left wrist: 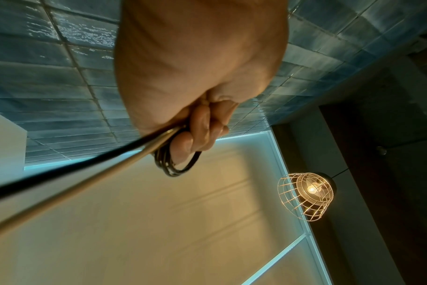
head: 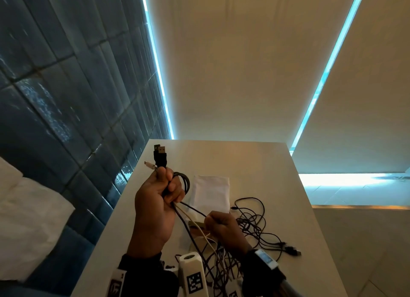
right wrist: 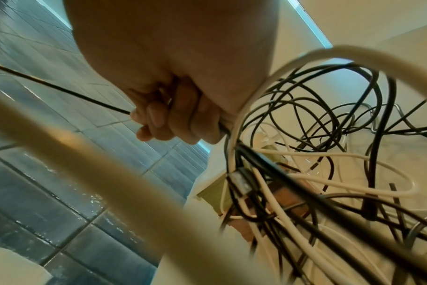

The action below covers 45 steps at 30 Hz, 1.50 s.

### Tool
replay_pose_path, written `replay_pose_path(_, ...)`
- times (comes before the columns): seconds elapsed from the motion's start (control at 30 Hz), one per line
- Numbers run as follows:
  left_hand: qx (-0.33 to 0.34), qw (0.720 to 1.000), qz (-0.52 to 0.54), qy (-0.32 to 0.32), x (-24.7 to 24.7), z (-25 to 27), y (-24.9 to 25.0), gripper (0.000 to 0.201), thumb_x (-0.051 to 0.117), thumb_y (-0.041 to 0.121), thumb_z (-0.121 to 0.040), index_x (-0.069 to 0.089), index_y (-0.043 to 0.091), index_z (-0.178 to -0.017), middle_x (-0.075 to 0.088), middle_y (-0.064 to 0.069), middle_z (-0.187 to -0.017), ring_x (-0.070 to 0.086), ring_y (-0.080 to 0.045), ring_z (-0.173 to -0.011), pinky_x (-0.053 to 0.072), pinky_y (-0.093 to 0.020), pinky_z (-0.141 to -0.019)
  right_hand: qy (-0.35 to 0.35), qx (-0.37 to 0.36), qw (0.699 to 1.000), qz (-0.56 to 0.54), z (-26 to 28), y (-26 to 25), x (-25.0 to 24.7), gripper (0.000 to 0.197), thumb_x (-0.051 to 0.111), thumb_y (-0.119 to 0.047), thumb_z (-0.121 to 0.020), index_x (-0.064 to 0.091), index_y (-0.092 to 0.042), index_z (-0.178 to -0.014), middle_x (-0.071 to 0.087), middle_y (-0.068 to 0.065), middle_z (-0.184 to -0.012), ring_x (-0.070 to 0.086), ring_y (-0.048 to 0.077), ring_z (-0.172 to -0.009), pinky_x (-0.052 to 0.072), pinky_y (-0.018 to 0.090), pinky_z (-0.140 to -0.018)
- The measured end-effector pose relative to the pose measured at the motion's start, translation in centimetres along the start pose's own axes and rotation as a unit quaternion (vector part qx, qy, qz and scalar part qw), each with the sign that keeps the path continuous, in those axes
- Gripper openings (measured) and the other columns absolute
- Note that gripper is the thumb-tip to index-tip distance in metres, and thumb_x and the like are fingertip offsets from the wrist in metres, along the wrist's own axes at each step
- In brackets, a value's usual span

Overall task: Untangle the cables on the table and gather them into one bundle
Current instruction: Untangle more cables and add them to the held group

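My left hand (head: 163, 190) is raised above the white table (head: 266, 163) and grips a bunch of cables, with black USB plugs (head: 160, 155) and a white plug sticking up from the fist. Black loops (left wrist: 176, 165) hang round its fingers. From the fist, black and white cables run down to my right hand (head: 218, 224), which pinches a thin black cable (right wrist: 61, 90). Under and right of that hand lies a tangle of black and white cables (head: 255, 230) on the table; the same tangle (right wrist: 317, 154) fills the right wrist view.
A white cloth or pouch (head: 210, 192) lies flat on the table behind the hands. A dark tiled wall (head: 66, 97) runs along the table's left side. A loose black plug end (head: 292, 251) lies near the right edge. A caged lamp (left wrist: 307, 194) hangs overhead.
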State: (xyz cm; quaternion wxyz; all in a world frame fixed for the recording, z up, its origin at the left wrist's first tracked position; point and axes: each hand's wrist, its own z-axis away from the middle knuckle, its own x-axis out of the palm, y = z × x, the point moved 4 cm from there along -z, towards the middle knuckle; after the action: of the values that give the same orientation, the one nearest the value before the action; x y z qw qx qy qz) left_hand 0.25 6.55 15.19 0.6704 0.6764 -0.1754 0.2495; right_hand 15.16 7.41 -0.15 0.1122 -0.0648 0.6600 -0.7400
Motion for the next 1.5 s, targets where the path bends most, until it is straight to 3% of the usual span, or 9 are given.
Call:
replay_pose_path(0.2, -0.015, 0.997, -0.076, 0.02, -0.6, -0.5, -0.4, 0.03, 0.035, 0.02, -0.099, 0.043, 0.012, -0.071, 0.036, 0.004, -0.052, 0.025, -0.006, -0.042, 0.027, -0.02, -0.044, 0.05, 0.053, 0.997, -0.029, -0.2, 0.3, -0.6, 0.029, 0.055, -0.01, -0.095, 0.062, -0.01, -0.066, 0.059, -0.004, -0.063, 0.059, 0.009, -0.059, 0.048, 0.019, -0.054)
replay_pose_path(0.3, -0.009, 0.989, -0.144, 0.045, -0.8, -0.8, -0.7, 0.034, 0.031, 0.016, -0.102, 0.042, 0.012, -0.071, 0.037, 0.006, -0.051, 0.025, -0.006, -0.042, 0.023, -0.023, -0.048, 0.11, 0.052, 0.99, -0.064, -0.3, -1.9, -1.3, 0.025, 0.058, -0.016, -0.093, 0.065, -0.006, -0.071, 0.047, -0.003, -0.056, 0.041, 0.01, -0.049, 0.034, 0.02, -0.044)
replay_pose_path(0.4, -0.015, 0.982, -0.176, 0.065, -0.7, -0.8, -1.2, 0.034, 0.031, 0.016, -0.103, 0.042, 0.012, -0.071, 0.039, 0.004, -0.053, 0.025, -0.006, -0.042, 0.021, -0.025, -0.049, 0.131, -0.004, 0.985, -0.116, -0.3, -5.5, -1.3, 0.023, 0.058, -0.014, -0.093, 0.065, -0.002, -0.074, 0.038, 0.001, -0.054, 0.028, 0.011, -0.046, 0.021, 0.024, -0.044)
replay_pose_path(0.67, -0.04, 0.973, -0.207, 0.094, 0.0, -0.5, -1.8, 0.032, 0.035, 0.02, -0.103, 0.05, 0.012, -0.076, 0.061, -0.007, -0.069, 0.05, -0.022, -0.069, 0.039, -0.032, -0.066, 0.048, -0.17, 0.978, -0.112, 1.3, -11.7, 0.9, 0.019, 0.058, -0.006, -0.093, 0.064, -0.007, -0.075, 0.044, -0.009, -0.051, 0.033, 0.007, -0.046, 0.029, 0.018, -0.046)
replay_pose_path(0.8, -0.054, 0.983, -0.159, 0.072, 0.0, -0.4, -1.7, 0.031, 0.032, 0.021, -0.103, 0.047, 0.012, -0.077, 0.07, -0.017, -0.086, 0.061, -0.026, -0.079, 0.042, -0.031, -0.069, 0.027, -0.177, 0.979, -0.095, 1.2, -10.9, 0.9, 0.02, 0.059, -0.006, -0.093, 0.063, -0.006, -0.073, 0.045, -0.01, -0.052, 0.034, 0.006, -0.048, 0.03, 0.018, -0.048)
replay_pose_path(0.97, -0.079, 0.997, 0.011, 0.022, 0.7, -0.1, -1.9, 0.03, 0.034, 0.023, -0.1, 0.047, 0.01, -0.077, 0.058, -0.011, -0.075, 0.063, -0.025, -0.08, 0.047, -0.037, -0.082, -0.035, -0.171, 0.983, -0.061, 1.2, -9.4, 1.4, 0.018, 0.059, -0.017, -0.09, 0.065, -0.015, -0.073, 0.049, -0.009, -0.058, 0.042, 0.007, -0.052, 0.036, 0.02, -0.052)
replay_pose_path(1.13, -0.066, 0.996, 0.056, 0.025, 0.4, -0.4, -1.7, 0.029, 0.035, 0.023, -0.1, 0.046, 0.012, -0.075, 0.052, -0.006, -0.07, 0.051, -0.017, -0.06, 0.039, -0.032, -0.067, -0.067, -0.13, 0.987, -0.063, 1.2, -7.3, 0.9, 0.024, 0.054, -0.02, -0.094, 0.063, -0.01, -0.075, 0.053, -0.009, -0.056, 0.048, 0.004, -0.052, 0.041, 0.018, -0.053)
replay_pose_path(1.3, -0.044, 0.997, 0.049, 0.029, 0.2, -0.5, -1.8, 0.03, 0.033, 0.022, -0.1, 0.045, 0.014, -0.074, 0.048, -0.001, -0.063, 0.036, -0.01, -0.048, 0.029, -0.029, -0.06, -0.065, -0.084, 0.993, -0.054, 1.0, -4.8, 0.7, 0.026, 0.054, -0.029, -0.092, 0.062, -0.014, -0.072, 0.058, -0.006, -0.066, 0.053, 0.007, -0.061, 0.045, 0.028, -0.062)
replay_pose_path(1.5, -0.024, 0.999, 0.034, 0.026, -0.2, -0.3, -1.3, 0.028, 0.035, 0.024, -0.098, 0.044, 0.015, -0.073, 0.043, 0.003, -0.059, 0.029, -0.009, -0.047, 0.026, -0.027, -0.057, -0.059, -0.054, 0.995, -0.056, 0.8, -2.9, 0.4, 0.028, 0.051, -0.016, -0.097, 0.057, -0.009, -0.071, 0.057, -0.01, -0.06, 0.053, 0.0, -0.057, 0.045, 0.017, -0.058)
